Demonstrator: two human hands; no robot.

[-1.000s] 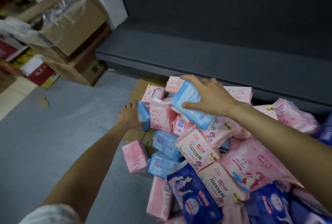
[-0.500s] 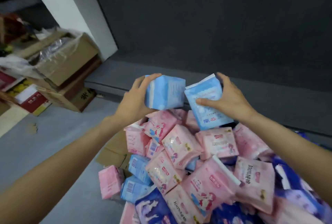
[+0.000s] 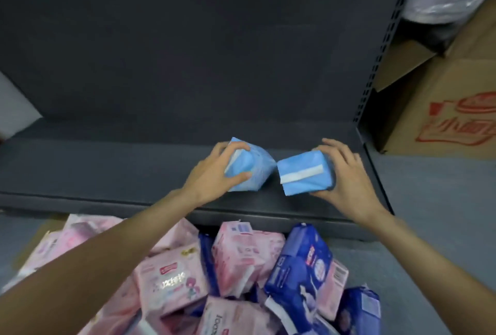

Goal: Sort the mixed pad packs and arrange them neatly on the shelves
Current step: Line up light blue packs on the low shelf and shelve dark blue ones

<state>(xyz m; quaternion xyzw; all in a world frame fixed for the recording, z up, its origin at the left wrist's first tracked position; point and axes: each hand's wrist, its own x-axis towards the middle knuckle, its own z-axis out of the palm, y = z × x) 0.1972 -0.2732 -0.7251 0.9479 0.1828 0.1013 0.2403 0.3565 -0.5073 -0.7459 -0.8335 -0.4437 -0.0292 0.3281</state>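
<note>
Light blue plastic wraps the two pad packs that now sit low over the dark grey shelf (image 3: 107, 171). Half a second ago both were held up in the air above the heap; now they have travelled forward and down to the bottom shelf board.

The left hand (image 3: 212, 173) grasps the left blue pack (image 3: 247, 168), thumb along its near side and fingers curled over the top. That pack is tilted, one corner pointing towards 3 o'clock. The right hand (image 3: 346, 176) grips the right blue pack (image 3: 303, 176) from its right side, thumb beneath and fingers over the far edge; a white seam strip runs across its upper face. The two packs meet almost corner to corner at the centre of the view. Whether either one already rests on the board cannot be told.

At 6 o'clock, below the shelf's front lip, lies the unsorted heap: pink packs (image 3: 171, 281) and dark blue packs (image 3: 300, 262) jumbled together. At 2 o'clock, beyond the shelf's perforated upright (image 3: 381, 47), stands a cardboard box (image 3: 440, 98) with red printing.

The rest of the shelf is bare, so these look like the first packs placed and the start of a light blue row. Sorting has barely begun.
</note>
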